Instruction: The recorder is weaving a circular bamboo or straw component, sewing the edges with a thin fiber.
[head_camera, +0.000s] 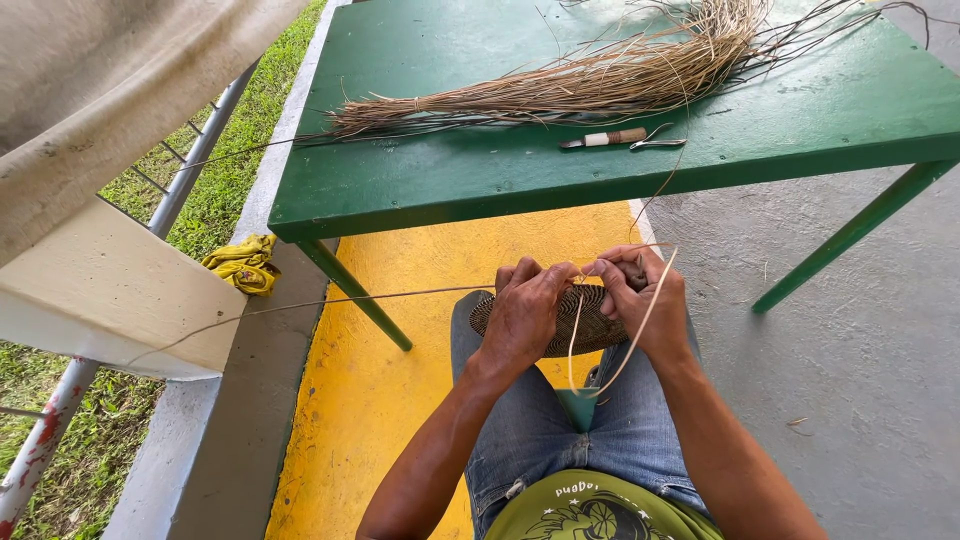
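A round woven disc (585, 322) of dark coiled fibre is being held over the lap, just in front of the near edge of the green table (480, 180). The disc's left rim is being gripped by the left hand (522, 312), its fingers curled shut over the edge, while the right rim is being clasped by the right hand (640, 298), whose thumb and forefinger are being pressed together on a thin pale strand (620, 350). That strand is being looped down below the disc and back up toward the right hand. A second long strand (330, 300) is being stretched out from the left hand, running left past the table's front leg. On the table, beyond the disc, a bundle of dry reeds (580, 80) is being kept spread across the top, and a knife (605, 139) with a wooden handle is lying just beside a small metal tool (658, 142). Left of the table, a yellow cloth (245, 265) is lying crumpled on the concrete ledge.
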